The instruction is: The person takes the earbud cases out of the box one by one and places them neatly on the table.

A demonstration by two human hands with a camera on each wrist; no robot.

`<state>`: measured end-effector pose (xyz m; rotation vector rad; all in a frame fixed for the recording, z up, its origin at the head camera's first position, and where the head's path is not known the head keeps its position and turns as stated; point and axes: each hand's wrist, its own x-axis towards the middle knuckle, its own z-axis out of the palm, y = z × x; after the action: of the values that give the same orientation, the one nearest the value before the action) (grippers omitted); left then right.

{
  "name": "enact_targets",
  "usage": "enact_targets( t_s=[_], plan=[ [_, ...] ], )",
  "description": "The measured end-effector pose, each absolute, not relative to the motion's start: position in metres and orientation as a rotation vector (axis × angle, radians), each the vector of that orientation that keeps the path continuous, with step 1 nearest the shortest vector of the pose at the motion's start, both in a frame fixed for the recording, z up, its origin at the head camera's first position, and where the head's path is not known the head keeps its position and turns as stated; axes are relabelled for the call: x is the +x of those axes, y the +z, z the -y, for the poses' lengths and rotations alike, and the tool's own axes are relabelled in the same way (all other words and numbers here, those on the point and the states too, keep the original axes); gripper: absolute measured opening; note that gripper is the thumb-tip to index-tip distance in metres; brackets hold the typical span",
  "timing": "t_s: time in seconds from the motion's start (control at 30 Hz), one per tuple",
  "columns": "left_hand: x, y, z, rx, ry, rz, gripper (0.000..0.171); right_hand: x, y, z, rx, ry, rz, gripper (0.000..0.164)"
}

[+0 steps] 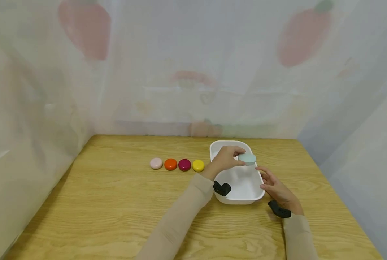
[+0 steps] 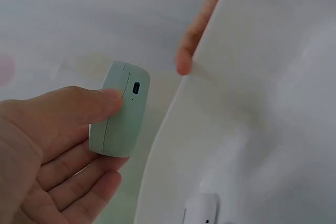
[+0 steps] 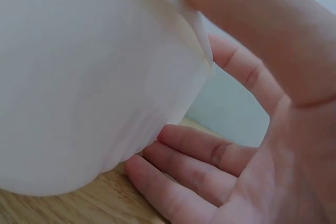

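Observation:
My left hand pinches a mint-green earbud case between thumb and fingers, over the right side of a white plastic basin. The case's edge shows a small charging port and a thin lid seam. My right hand holds the basin at its right rim. In the right wrist view, its thumb reaches up to the rim while several fingers rest against the outer wall near the table. Part of a white case shows inside the basin in the left wrist view.
Left of the basin, a row of round glossy cases lies on the wooden table: pale pink, orange, magenta and yellow. A printed curtain hangs behind the table and along its sides.

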<state>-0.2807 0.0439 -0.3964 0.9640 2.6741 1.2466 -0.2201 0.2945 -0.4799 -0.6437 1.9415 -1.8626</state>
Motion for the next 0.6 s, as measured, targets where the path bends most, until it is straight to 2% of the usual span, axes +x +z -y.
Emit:
enact_targets(
  t_s=[0.3,0.6],
  plan=[
    [-0.269,-0.379,-0.016,1.086,1.311,-2.692,0.043,-0.224,-0.482,-0.296,-0.621,-1.866,-1.951,0.054],
    [-0.259,-0.387,0.025,1.001,1.4,-2.604,0.043,-0.223,-0.481,-0.294,-0.682,-1.903,-1.893,0.053]
  ],
)
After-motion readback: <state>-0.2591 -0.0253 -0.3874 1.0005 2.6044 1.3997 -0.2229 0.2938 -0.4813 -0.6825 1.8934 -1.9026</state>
